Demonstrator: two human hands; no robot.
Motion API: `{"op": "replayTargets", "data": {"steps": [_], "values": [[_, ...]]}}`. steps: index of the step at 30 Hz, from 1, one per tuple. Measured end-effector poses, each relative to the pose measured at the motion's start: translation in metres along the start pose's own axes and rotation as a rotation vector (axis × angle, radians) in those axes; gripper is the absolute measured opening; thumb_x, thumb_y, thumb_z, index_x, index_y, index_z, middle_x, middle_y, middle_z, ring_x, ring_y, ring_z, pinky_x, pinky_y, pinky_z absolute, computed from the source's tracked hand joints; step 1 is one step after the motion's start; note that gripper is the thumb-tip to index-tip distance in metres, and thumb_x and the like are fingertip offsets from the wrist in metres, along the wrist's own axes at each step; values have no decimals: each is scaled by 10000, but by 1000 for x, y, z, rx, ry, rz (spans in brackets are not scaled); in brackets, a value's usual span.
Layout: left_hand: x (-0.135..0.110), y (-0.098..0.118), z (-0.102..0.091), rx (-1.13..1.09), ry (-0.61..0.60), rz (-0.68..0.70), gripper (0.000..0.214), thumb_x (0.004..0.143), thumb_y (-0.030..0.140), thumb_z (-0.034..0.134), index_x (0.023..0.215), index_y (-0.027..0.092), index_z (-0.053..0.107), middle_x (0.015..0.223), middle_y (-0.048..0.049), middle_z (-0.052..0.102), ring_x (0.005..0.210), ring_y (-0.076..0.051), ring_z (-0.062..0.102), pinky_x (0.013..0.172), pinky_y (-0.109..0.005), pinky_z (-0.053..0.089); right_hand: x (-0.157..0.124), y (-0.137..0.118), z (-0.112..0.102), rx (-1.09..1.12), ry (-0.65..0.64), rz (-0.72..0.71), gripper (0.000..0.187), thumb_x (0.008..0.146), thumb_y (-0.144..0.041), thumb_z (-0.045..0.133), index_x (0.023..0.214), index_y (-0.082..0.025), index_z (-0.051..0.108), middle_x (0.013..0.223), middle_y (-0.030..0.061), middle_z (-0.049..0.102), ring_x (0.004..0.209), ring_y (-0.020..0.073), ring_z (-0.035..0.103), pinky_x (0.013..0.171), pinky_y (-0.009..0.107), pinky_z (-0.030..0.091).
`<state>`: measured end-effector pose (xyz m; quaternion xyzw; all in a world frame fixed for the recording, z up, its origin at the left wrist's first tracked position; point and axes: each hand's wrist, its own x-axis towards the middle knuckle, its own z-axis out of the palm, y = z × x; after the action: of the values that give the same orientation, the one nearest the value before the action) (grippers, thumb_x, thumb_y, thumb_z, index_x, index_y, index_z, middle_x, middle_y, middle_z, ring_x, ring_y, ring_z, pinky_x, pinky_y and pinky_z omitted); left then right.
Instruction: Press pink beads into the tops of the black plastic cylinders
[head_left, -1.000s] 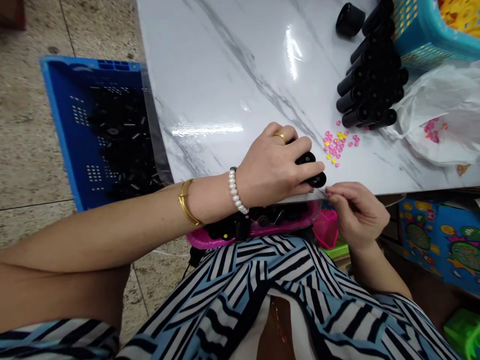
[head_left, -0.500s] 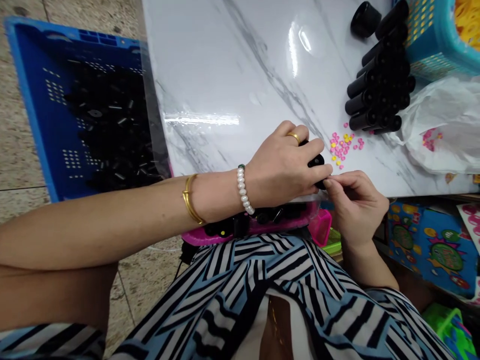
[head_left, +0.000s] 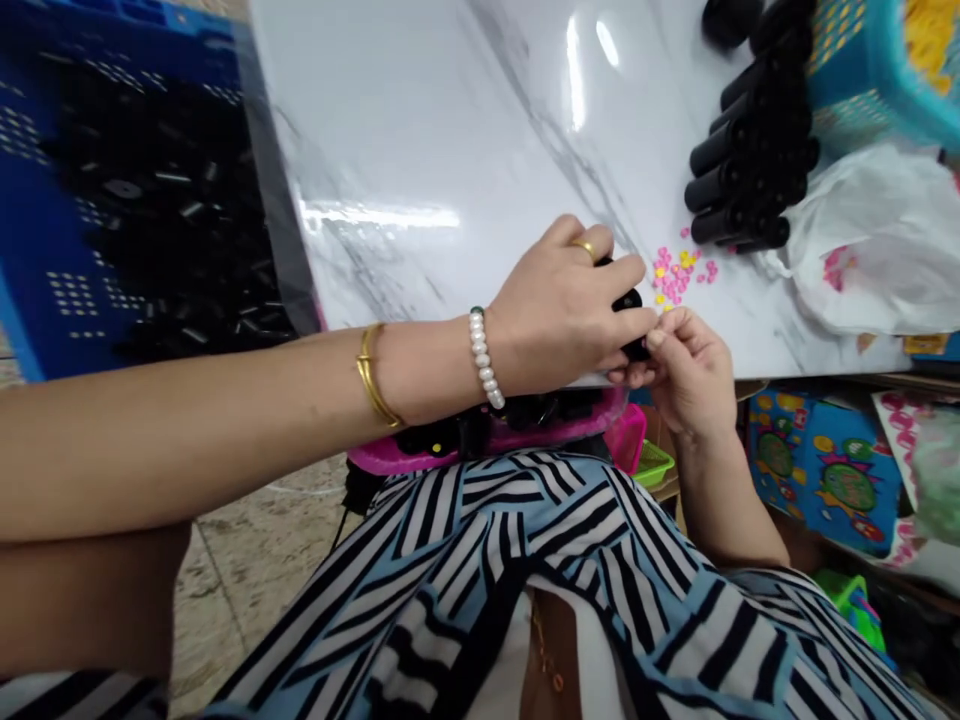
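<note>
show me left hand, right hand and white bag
Left hand (head_left: 559,305), head view: back of hand
Right hand (head_left: 690,375), head view: thumb side
White bag (head_left: 892,205), head view: crumpled plastic

From head height, one camera looks forward and steeply down over the striped garment (head_left: 450,560), fairly near the left hand (head_left: 559,310), right hand (head_left: 694,365) and marble-patterned table (head_left: 390,120).
</note>
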<state>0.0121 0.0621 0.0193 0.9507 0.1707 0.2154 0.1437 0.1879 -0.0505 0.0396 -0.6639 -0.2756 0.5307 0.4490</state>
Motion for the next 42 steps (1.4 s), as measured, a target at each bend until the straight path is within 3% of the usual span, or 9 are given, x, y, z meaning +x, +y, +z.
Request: {"op": "replayTargets", "data": {"steps": [7, 11, 19, 27, 33, 36, 39, 42], "values": [[0, -2, 2, 45, 35, 30, 411, 1019, 572, 461, 1100, 251, 705, 1094, -95, 640, 1047, -352, 576, 816, -519, 428, 6, 3, 2, 5, 12, -42, 318, 818, -364, 788, 815, -240, 495, 588, -110, 548, 429, 86, 611, 518, 251, 609], [-1, -2, 9, 67, 74, 40, 419, 934, 652, 598, 1108, 291, 718, 1057, -71, 650, 991, -287, 534, 803, -441, 385, 3, 4, 0, 32, -22, 3, 395, 785, -409, 829, 837, -239, 476, 586, -121, 548, 456, 80, 618, 599, 291, 661], [-1, -3, 11, 82, 135, 47, 317, 926, 544, 678, 1103, 288, 737, 1079, -75, 671, 991, -268, 529, 821, -412, 332, 4, 2, -9, 74, -125, 32, 352, 813, -385, 813, 892, -234, 505, 687, -92, 653, 578, 83, 669, 790, 356, 684], [0, -2, 8, 55, 62, 27, 371, 966, 584, 582, 1189, 317, 709, 1108, -72, 655, 1038, -327, 578, 835, -462, 408, 2, -9, -7, 2, -76, 112, 360, 757, -351, 862, 930, -208, 581, 635, -59, 692, 544, 105, 686, 694, 313, 680], [7, -6, -10, 30, -9, 32, 553, 1029, 619, 369, 1127, 211, 730, 1116, -141, 642, 1111, -435, 581, 861, -577, 425, 9, -24, -5, -15, -92, 111, 420, 714, -398, 896, 929, -206, 591, 658, -37, 711, 569, 138, 727, 665, 308, 670], [5, -6, -6, 46, 13, 49, 503, 988, 639, 490, 1170, 232, 724, 1103, -128, 650, 1074, -395, 584, 832, -523, 425, 6, -17, -3, -36, -80, 100, 438, 716, -442, 885, 927, -220, 572, 615, -62, 681, 520, 148, 713, 597, 309, 664], [-1, -5, 4, 87, 39, 80, 383, 950, 549, 632, 1216, 284, 704, 1079, -90, 665, 1019, -315, 583, 801, -438, 410, -1, -6, -1, -116, -55, 76, 393, 771, -449, 826, 970, -229, 568, 579, -74, 668, 503, 152, 716, 525, 249, 630], [-6, -9, 7, 117, 96, 175, 377, 1010, 416, 569, 1370, 309, 609, 1026, -70, 692, 939, -254, 579, 771, -382, 397, -2, 0, 3, -209, -40, 40, 344, 821, -424, 759, 1030, -220, 577, 594, -59, 688, 516, 168, 734, 503, 224, 608]]}}
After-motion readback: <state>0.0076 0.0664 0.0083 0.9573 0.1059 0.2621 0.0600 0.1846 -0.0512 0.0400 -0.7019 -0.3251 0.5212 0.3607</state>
